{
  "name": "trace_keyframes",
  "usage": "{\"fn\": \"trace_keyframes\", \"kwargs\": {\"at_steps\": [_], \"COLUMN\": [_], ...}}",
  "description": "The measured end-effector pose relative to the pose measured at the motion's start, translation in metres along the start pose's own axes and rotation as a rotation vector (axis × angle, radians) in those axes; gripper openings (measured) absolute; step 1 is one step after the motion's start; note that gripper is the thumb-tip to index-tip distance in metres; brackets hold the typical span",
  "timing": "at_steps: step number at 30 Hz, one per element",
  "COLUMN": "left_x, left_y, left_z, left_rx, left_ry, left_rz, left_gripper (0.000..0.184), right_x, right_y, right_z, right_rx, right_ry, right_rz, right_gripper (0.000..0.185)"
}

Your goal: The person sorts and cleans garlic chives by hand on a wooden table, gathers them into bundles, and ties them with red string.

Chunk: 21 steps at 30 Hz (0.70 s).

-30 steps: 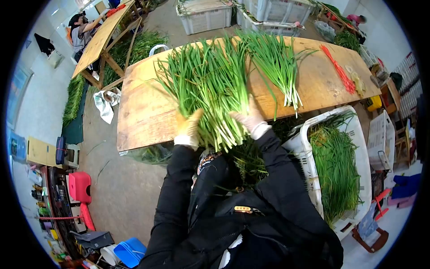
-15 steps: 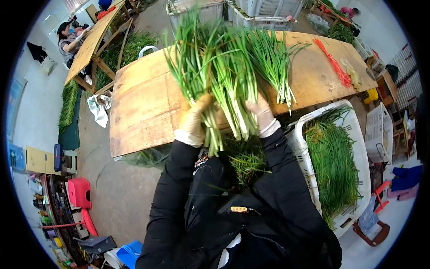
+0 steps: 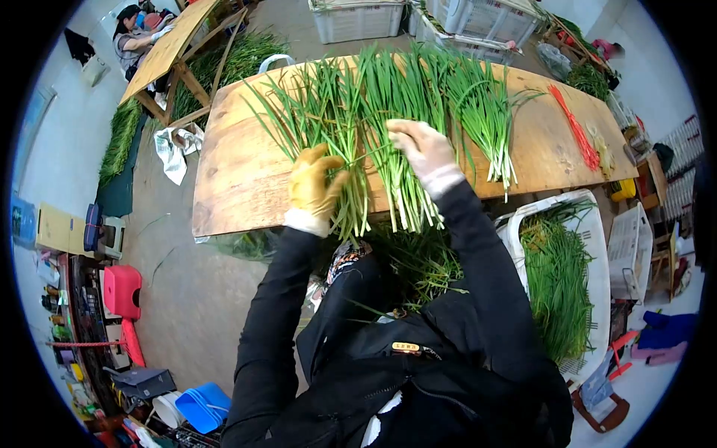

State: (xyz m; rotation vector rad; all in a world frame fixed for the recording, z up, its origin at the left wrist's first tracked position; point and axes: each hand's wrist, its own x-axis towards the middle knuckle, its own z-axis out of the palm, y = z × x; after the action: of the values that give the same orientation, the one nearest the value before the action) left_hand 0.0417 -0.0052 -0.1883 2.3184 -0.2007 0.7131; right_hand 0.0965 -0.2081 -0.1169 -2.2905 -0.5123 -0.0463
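Note:
Bunches of Chinese chives lie on the wooden table, green leaves pointing away and pale stems toward me. My left hand (image 3: 316, 183), in a yellow glove, rests at the edge of the left bunch (image 3: 347, 142) with its fingers curved and apart. Over the middle bunch (image 3: 399, 168) is my right hand (image 3: 424, 149), in a pale glove, fingertips pressed together. Whatever they hold, if anything, is too small to make out. To the right lies a separate bunch (image 3: 487, 123).
The wooden table (image 3: 243, 164) also carries red ties (image 3: 573, 127) near its right end. A white crate (image 3: 601, 276) of chives stands at my right. Loose greens (image 3: 426, 269) lie below the table edge. Another person (image 3: 134, 41) works at a far-left table.
The two bunches that were held up have been laid on the table. Both hands have let go of them; the right hand has moved up over the middle bunch. The view has shifted slightly.

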Motion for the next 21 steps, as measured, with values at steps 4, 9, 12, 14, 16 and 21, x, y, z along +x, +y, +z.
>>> {"fn": "trace_keyframes", "kwargs": {"at_steps": [4, 9, 12, 14, 16, 21], "left_x": [-0.002, -0.021, -0.017, -0.018, -0.019, -0.022], "left_y": [0.032, 0.020, 0.025, 0.021, 0.022, 0.038], "left_z": [0.004, 0.014, 0.004, 0.007, 0.006, 0.012], "left_rx": [0.291, 0.099, 0.120, 0.141, 0.202, 0.269], "left_ry": [-0.170, -0.027, -0.062, -0.078, -0.096, -0.330], "left_rz": [-0.320, -0.323, -0.351, -0.359, -0.339, -0.173], "left_gripper": [0.071, 0.094, 0.095, 0.101, 0.106, 0.093], "right_x": [0.059, 0.095, 0.105, 0.107, 0.115, 0.124], "right_y": [0.008, 0.017, 0.007, -0.002, -0.016, -0.044], "right_z": [0.051, 0.081, 0.042, 0.004, -0.029, -0.047], "right_rx": [-0.308, -0.289, -0.157, 0.035, 0.313, 0.628], "right_ry": [-0.199, -0.438, -0.412, -0.143, 0.159, 0.594], "right_rz": [0.017, 0.287, 0.290, 0.101, -0.024, -0.283], "right_gripper": [0.040, 0.054, 0.017, 0.011, 0.007, 0.013]}}
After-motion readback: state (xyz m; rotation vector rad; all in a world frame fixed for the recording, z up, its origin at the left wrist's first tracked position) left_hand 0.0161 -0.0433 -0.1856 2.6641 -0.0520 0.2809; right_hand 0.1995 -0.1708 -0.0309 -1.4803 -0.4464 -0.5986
